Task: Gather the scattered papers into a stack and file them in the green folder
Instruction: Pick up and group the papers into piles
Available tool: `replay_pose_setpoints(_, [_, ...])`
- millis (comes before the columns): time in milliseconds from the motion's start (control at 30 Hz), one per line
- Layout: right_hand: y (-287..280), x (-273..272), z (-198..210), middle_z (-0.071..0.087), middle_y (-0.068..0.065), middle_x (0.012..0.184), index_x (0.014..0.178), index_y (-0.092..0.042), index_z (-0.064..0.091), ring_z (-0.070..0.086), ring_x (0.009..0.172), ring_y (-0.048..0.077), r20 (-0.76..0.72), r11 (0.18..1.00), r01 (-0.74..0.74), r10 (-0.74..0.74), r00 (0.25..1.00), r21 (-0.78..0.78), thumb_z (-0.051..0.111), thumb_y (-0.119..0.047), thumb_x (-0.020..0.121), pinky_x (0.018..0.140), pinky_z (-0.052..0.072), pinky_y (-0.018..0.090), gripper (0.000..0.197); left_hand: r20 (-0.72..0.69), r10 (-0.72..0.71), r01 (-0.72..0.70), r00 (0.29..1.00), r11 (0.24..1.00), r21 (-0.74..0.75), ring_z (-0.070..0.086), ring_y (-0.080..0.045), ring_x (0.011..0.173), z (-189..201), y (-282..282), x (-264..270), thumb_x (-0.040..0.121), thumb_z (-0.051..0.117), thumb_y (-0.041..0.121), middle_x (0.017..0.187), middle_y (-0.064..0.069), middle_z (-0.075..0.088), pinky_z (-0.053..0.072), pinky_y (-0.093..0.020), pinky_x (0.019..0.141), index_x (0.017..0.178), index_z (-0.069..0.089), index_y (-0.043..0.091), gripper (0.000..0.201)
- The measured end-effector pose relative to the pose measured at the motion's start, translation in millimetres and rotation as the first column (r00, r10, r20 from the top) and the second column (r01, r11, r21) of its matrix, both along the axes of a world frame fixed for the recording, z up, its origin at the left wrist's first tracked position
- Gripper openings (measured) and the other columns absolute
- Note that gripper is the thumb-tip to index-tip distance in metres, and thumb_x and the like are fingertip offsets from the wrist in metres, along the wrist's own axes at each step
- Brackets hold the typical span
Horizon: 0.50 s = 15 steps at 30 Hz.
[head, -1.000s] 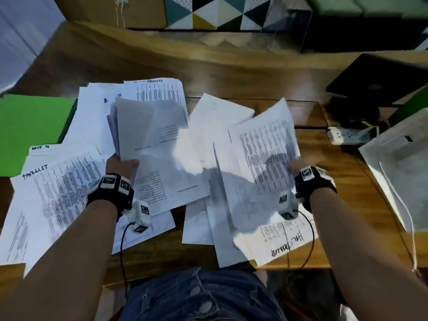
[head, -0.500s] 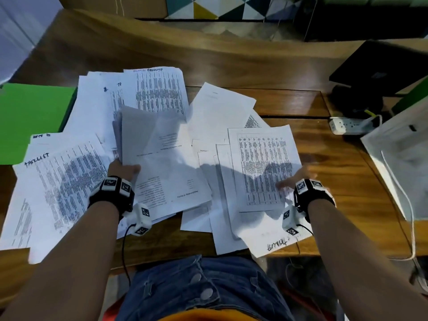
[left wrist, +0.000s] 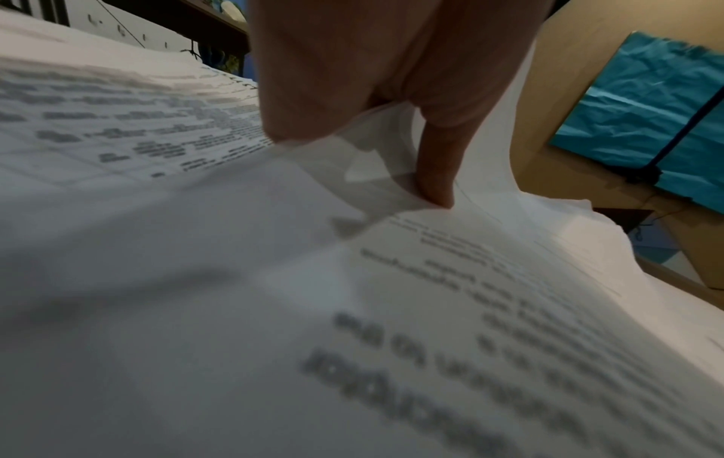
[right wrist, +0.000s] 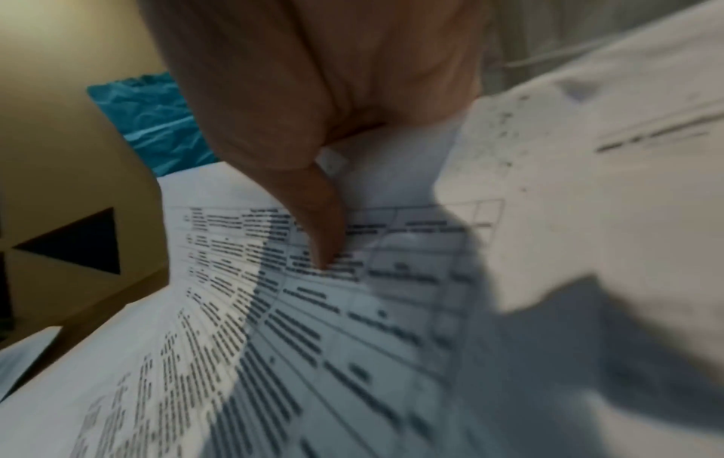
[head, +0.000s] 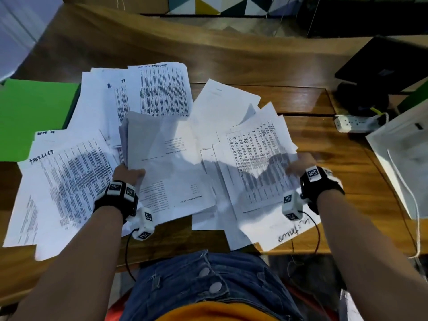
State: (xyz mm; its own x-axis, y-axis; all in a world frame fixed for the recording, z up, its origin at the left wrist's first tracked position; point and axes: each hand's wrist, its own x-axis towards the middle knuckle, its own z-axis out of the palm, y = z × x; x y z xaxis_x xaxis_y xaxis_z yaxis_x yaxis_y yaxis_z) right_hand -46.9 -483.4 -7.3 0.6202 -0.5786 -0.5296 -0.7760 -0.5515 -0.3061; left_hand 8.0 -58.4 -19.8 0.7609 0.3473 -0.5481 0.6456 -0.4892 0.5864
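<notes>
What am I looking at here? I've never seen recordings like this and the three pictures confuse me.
No machine: a person sorts papers with bare hands, wearing cameras. The wide picture comes from a head camera looking down at a wooden desk. The other two come from cameras strapped to each wrist, looking along the fingers.

On the desk lie scattered printed sheets, a green folder at the far left, and a white power strip at the right.

The left hand grips a bundle of sheets, thumb on top. The right hand pinches a printed table sheet.
</notes>
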Motion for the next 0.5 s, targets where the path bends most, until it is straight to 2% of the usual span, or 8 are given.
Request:
replay_pose_setpoints(33, [-4.2, 5.7, 5.9, 0.061, 0.014, 0.097, 0.108, 0.004, 0.059, 0.057, 0.086, 0.031, 0.043, 1.000, 0.021, -0.021, 0.999, -0.012, 0.066, -0.014, 0.084, 0.074, 0.046, 0.032, 0.030, -0.001, -0.004, 0.004, 1.000, 1.000, -0.006, 0.055, -0.038, 0.118, -0.2, -0.1, 0.0, 0.085, 0.064, 0.006, 0.132, -0.026, 0.054, 0.044, -0.035, 0.090, 0.129, 0.048, -0.010, 0.049])
replay_pose_setpoints(133, [-14.4, 22.3, 23.5, 0.058, 0.017, 0.095, 0.113, 0.005, 0.057, 0.056, 0.084, 0.030, 0.183, 0.995, 0.092, -0.085, 0.979, -0.028, 0.061, -0.022, 0.087, 0.071, 0.041, 0.031, 0.038, 0.002, -0.023, 0.023, 1.000, 0.999, -0.038, 0.056, -0.038, 0.117, -0.8, -4.6, 0.3, 0.085, 0.064, 0.005, 0.130, -0.026, 0.056, 0.043, -0.033, 0.087, 0.126, 0.050, -0.011, 0.046])
replay_pose_setpoints(233, [-23.6, 35.6, 42.2, 0.061, 0.019, 0.106, 0.118, 0.005, 0.057, 0.059, 0.094, 0.031, 0.322, 0.989, 0.147, -0.131, 0.938, -0.026, 0.062, -0.022, 0.087, 0.075, 0.041, 0.030, 0.041, 0.001, -0.055, 0.055, 0.998, 0.998, -0.031, 0.057, -0.038, 0.116, -1.2, -12.2, 0.6, 0.085, 0.063, 0.003, 0.128, -0.026, 0.056, 0.042, -0.030, 0.083, 0.123, 0.051, -0.012, 0.043])
replay_pose_setpoints(367, [-33.9, 50.3, 61.1, 0.065, 0.022, 0.109, 0.111, 0.001, 0.063, 0.062, 0.101, 0.033, 0.447, 0.986, 0.162, -0.135, 0.884, -0.023, 0.062, -0.020, 0.084, 0.081, 0.046, 0.036, 0.034, -0.023, -0.067, 0.067, 0.997, 0.998, -0.019, 0.056, -0.038, 0.116, -3.2, -15.5, 1.1, 0.085, 0.063, 0.003, 0.129, -0.026, 0.056, 0.043, -0.031, 0.085, 0.123, 0.052, -0.012, 0.042])
replay_pose_setpoints(500, [-41.4, 65.1, 76.5, 0.062, 0.016, 0.091, 0.096, -0.007, 0.065, 0.063, 0.094, 0.030, 0.538, 0.981, 0.194, -0.174, 0.825, 0.020, 0.062, -0.015, 0.081, 0.075, 0.041, 0.035, 0.017, -0.053, -0.066, 0.064, 0.996, 0.997, -0.036, 0.055, -0.038, 0.118, -5.5, -13.6, 3.5, 0.086, 0.062, 0.001, 0.131, -0.026, 0.055, 0.042, -0.031, 0.085, 0.126, 0.050, -0.011, 0.043])
